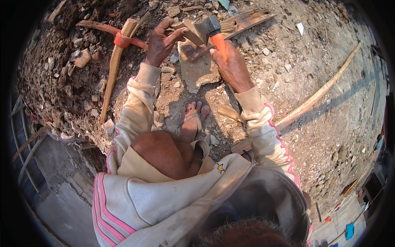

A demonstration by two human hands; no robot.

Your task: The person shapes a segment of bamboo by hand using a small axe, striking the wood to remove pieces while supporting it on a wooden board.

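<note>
My right hand [234, 68] is closed round the orange handle of a hatchet [208, 28], close below its dark metal head. My left hand [161, 44] grips a short piece of wood [193, 33] by its left end. The hatchet's blade meets the right part of that wood; whether it is sunk in cannot be seen. Beneath both hands lies a flat stone slab [197, 73] with a broken edge. A weathered plank [251, 24] rests behind the hatchet and reaches away to the right.
Left of my left arm lies a pickaxe [117, 57] with a red head and wooden handle. A long curved pole [325, 88] stretches across the ground at right. My sandalled foot [191, 119] is near the slab. Rubble [82, 58] and a small wood block [228, 112] lie about.
</note>
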